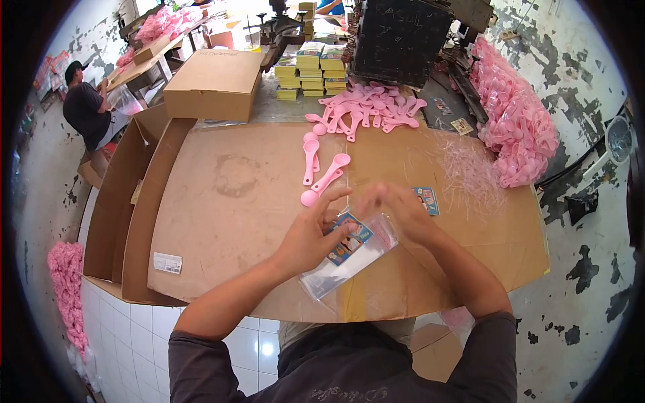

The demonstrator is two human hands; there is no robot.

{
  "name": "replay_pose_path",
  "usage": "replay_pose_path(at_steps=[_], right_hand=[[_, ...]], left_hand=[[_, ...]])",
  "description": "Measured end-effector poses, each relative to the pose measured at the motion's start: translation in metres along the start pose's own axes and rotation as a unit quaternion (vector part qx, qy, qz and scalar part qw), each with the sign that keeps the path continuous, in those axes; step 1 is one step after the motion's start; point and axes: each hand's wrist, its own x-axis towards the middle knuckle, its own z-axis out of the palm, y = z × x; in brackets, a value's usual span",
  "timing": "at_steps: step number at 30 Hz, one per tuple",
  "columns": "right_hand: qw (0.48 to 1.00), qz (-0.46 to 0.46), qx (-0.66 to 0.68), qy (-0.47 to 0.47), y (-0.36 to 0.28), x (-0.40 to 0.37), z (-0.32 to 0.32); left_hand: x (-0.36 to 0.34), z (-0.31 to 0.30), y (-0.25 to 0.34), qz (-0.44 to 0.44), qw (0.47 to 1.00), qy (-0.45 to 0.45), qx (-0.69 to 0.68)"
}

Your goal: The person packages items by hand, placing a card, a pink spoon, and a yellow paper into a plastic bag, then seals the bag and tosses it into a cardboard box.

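My left hand (312,235) holds a blue printed card (351,240) between thumb and fingers, over a clear plastic bag (342,272) on the cardboard. My right hand (396,208) is raised just right of the card, its fingers smeared by motion; whether it holds anything cannot be made out. Another blue card (426,200) lies beside it. Beyond my left hand are a few pink spoons (310,160), some crossed over one another. A pile of pink spoons (369,107) lies farther back.
A closed carton (211,77) and stacks of cards (310,67) stand at the back. An open box (127,215) is at the left. Bagged pink spoons (514,121) and plastic shreds (470,171) are at the right. Another person (91,107) works at the far left.
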Motion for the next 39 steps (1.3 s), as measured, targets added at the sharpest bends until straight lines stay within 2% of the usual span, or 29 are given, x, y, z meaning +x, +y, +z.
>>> replay_pose_path(at_steps=[3,5,7,9,12,15,17,18,21,24,30,33,35,37,39], right_hand=[[0.972,-0.073,-0.218,0.049,-0.010,0.048,0.008],[0.934,-0.187,-0.304,-0.009,0.011,0.077,0.004],[0.894,-0.216,-0.389,-0.059,0.005,0.088,0.009],[0.858,-0.158,-0.478,-0.104,-0.007,0.087,0.007],[0.828,-0.188,-0.527,-0.036,-0.001,0.083,-0.001],[0.913,-0.101,-0.394,0.018,-0.013,0.064,-0.005],[0.981,-0.044,-0.180,0.064,-0.020,0.047,-0.005],[0.994,-0.014,-0.069,0.086,-0.025,0.040,-0.005],[0.994,0.012,0.024,0.105,-0.054,0.021,-0.004],[0.988,-0.039,0.041,0.144,-0.058,0.013,0.011],[0.984,-0.063,0.009,0.165,-0.052,0.003,0.028],[0.988,-0.073,-0.006,0.133,-0.038,-0.006,0.028],[0.983,-0.113,-0.122,0.079,-0.041,-0.008,0.021],[0.983,-0.114,-0.146,0.009,-0.046,-0.007,0.014],[0.991,-0.080,-0.079,-0.075,-0.053,-0.006,0.010]], left_hand=[[0.002,-0.001,0.006,-0.001,0.998,0.004,-0.062],[0.002,-0.005,0.006,-0.005,0.997,-0.016,-0.075],[0.002,-0.008,-0.002,-0.008,0.998,-0.022,-0.061],[0.003,-0.011,-0.004,-0.010,0.998,-0.026,-0.064],[0.004,-0.012,-0.005,-0.013,0.995,-0.013,-0.096],[0.005,-0.010,-0.003,-0.012,0.994,0.005,-0.105],[0.005,-0.009,-0.004,-0.007,0.995,0.004,-0.095],[0.005,-0.008,-0.005,-0.015,0.996,0.009,-0.087],[0.005,-0.005,-0.008,-0.026,0.996,0.012,-0.079],[0.004,-0.001,-0.001,-0.027,0.996,-0.007,-0.089],[0.004,-0.005,-0.005,-0.029,0.998,-0.018,-0.057],[0.005,-0.007,-0.003,-0.030,0.997,-0.014,-0.070],[0.005,-0.005,0.001,-0.007,0.993,-0.022,-0.112],[0.003,-0.008,0.008,-0.028,0.994,-0.038,-0.095],[0.001,-0.010,0.008,-0.038,0.992,-0.059,-0.104]])
